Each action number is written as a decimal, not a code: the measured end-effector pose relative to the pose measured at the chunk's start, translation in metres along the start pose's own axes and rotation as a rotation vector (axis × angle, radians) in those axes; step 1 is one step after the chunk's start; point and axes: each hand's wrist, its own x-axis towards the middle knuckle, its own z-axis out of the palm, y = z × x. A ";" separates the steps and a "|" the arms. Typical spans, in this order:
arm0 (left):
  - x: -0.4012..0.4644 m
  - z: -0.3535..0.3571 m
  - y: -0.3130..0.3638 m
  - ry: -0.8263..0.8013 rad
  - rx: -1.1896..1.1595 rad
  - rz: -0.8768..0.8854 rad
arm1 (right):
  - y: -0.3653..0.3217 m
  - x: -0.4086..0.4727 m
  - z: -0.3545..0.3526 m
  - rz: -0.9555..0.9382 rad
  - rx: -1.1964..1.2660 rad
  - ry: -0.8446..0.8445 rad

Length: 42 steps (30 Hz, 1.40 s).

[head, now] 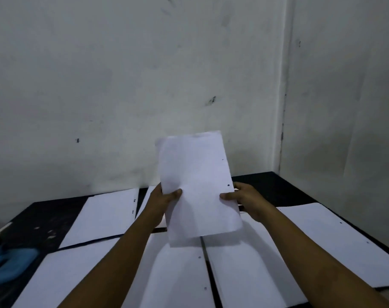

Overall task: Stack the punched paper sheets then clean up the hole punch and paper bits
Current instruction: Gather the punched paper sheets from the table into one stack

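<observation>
The person held a white punched paper sheet (198, 187) upright above the black table (278, 185), one hand at each side edge. The left hand (164, 201) pinched the left edge with its thumb across the front, and the right hand (242, 198) pinched the right edge the same way, just below the two punched holes. Whether one sheet or a few were held could not be told.

More white sheets lay flat and apart on the table: one at the far left (104, 216), two in front beneath the forearms (180, 274), and one at the right (335, 245). The blue hole punch (9, 265) sat at the table's left edge, blurred, with pale paper bits (49, 234) scattered just beyond it.

The step appeared to be gathering sheets into a stack, with most still to collect. To do it well, the held paper would best be lowered squarely onto a neighbouring sheet with the punched edges on the same side, then picked up together and tapped on the table to align the edges. A light pinch would avoid creasing the thin paper.
</observation>
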 end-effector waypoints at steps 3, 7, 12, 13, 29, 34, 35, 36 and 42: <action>-0.020 -0.029 0.016 0.010 0.063 0.050 | -0.006 -0.003 0.033 -0.074 0.043 -0.042; -0.040 -0.056 0.028 0.063 0.098 0.093 | -0.004 -0.005 0.065 -0.166 0.114 -0.008; -0.061 -0.081 0.025 0.108 0.220 0.118 | 0.013 -0.013 0.101 -0.193 0.127 0.027; -0.065 -0.084 0.021 0.112 0.232 0.112 | 0.018 -0.014 0.105 -0.189 0.140 0.019; -0.082 -0.093 -0.023 0.137 0.243 0.063 | 0.043 -0.019 0.118 -0.207 0.026 0.022; -0.080 -0.094 -0.024 0.155 0.234 0.061 | 0.039 -0.021 0.121 -0.229 0.039 0.036; -0.079 -0.095 -0.024 0.152 0.223 0.058 | 0.038 -0.022 0.121 -0.228 0.041 0.032; -0.080 -0.095 -0.025 0.145 0.212 0.053 | 0.039 -0.022 0.120 -0.225 0.040 0.029; -0.087 -0.094 -0.038 0.108 0.134 0.033 | 0.047 -0.025 0.121 -0.216 0.007 0.031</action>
